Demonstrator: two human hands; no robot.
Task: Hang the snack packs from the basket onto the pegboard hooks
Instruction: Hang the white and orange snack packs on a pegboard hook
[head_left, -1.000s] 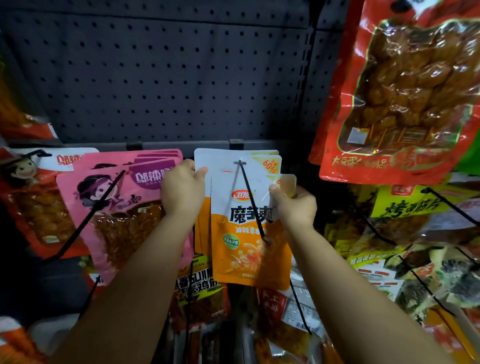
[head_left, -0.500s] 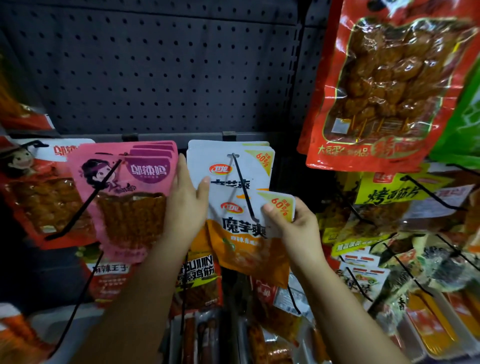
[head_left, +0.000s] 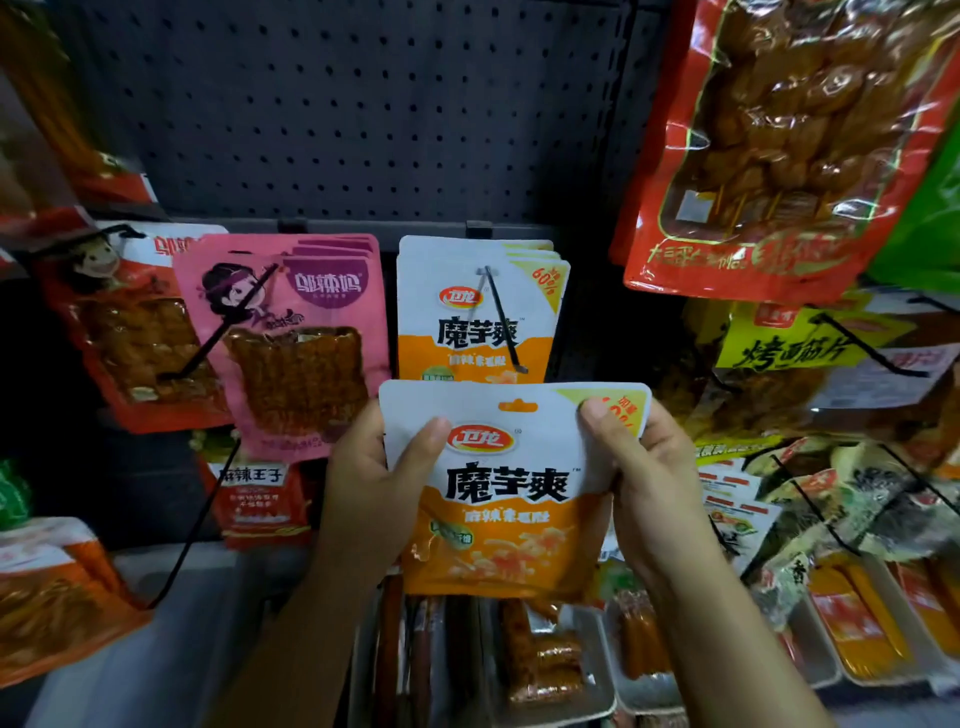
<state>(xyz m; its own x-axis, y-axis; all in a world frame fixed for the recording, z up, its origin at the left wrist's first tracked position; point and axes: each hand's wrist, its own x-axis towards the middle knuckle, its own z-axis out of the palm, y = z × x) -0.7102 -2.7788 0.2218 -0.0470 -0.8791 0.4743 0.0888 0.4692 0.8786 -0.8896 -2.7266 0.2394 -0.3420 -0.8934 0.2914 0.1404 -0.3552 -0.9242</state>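
Head view. Both hands hold one white-and-orange snack pack (head_left: 511, 483) just below the pegboard hook (head_left: 501, 319) that already carries a stack of the same packs (head_left: 475, 306).

Left hand (head_left: 374, 483): thumb pressed on the pack's front near the upper left corner, the other fingers hidden behind it; clamped on the pack.
Right hand (head_left: 641, 478): thumb on the upper right corner, fingers behind; likewise clamped on the pack.

Position: held pack sits at 6 o'clock from the hanging stack, its top edge overlapping the stack's lower part. The hang slot (head_left: 517, 405) at the pack's top centre is free, not threaded on the hook. The hook tip points down toward the pack, near but apart from the slot.

Progress (judgement): several matching packs hang on this hook, and a pink stack (head_left: 291, 332) hangs at 9 o'clock on its own hook. This pack is not yet hung. Remaining: raise it, line the slot with the hook tip, slide it back. The basket is not identifiable in view, so how many packs remain cannot be told.
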